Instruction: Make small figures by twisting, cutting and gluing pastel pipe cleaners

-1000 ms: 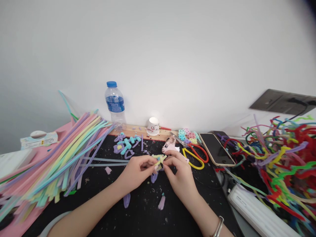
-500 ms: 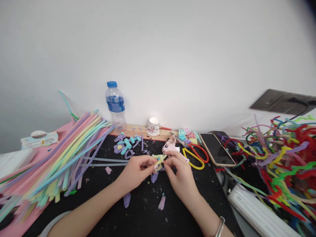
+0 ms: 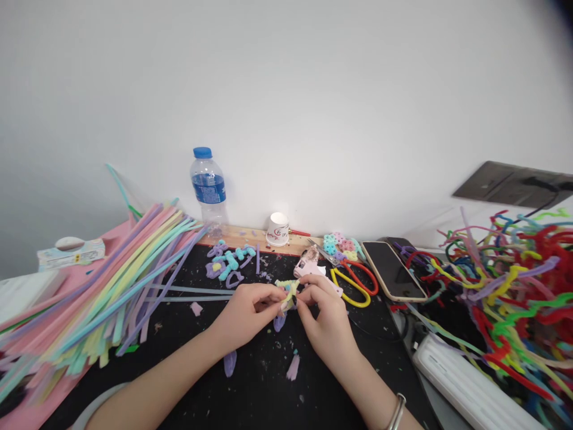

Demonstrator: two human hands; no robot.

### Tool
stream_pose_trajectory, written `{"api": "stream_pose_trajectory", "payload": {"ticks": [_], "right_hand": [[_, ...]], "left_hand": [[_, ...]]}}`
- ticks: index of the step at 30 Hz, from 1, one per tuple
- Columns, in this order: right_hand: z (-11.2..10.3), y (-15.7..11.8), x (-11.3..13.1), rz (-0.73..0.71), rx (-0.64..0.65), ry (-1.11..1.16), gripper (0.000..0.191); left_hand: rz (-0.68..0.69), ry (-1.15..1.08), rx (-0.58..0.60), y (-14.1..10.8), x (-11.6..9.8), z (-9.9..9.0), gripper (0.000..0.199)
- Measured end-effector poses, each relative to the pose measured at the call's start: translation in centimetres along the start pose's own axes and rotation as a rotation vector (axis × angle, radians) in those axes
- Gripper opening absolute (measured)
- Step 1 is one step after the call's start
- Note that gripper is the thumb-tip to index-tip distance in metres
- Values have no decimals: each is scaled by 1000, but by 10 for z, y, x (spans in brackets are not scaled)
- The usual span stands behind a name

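The left hand point(image 3: 257, 307) and the right hand point(image 3: 324, 306) are both pinching one small yellow fuzzy piece point(image 3: 289, 292), above the middle of the black tabletop point(image 3: 259, 394). From this piece, the paper cup point(image 3: 278, 231) stands at 12 o'clock, the scissors point(image 3: 359, 284) lie near 3 o'clock, and a pale lilac tassel point(image 3: 293, 367) at 6 o'clock.

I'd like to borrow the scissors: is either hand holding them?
No, the scissors lie beyond the right hand, while it and the left hand pinch a yellow fuzzy piece.
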State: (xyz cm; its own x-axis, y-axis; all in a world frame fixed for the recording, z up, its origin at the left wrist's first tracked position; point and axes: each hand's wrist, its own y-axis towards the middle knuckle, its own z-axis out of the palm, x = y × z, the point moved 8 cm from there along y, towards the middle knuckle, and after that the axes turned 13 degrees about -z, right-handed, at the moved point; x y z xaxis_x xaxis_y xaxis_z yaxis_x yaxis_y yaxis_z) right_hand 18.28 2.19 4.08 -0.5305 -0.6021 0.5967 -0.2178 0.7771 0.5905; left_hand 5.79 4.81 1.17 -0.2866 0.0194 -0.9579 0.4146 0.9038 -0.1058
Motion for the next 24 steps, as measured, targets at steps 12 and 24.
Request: {"api": "stream_pose_trajectory", "payload": {"ticks": [12,24], "right_hand": [[12,0,-19,240,-6,496,16],[8,-17,-47,576,-230,621,17]], "left_hand": [[-159,-284,129,5,14,4,25],[-143,-282,-253,10,20,-32,25]]}}
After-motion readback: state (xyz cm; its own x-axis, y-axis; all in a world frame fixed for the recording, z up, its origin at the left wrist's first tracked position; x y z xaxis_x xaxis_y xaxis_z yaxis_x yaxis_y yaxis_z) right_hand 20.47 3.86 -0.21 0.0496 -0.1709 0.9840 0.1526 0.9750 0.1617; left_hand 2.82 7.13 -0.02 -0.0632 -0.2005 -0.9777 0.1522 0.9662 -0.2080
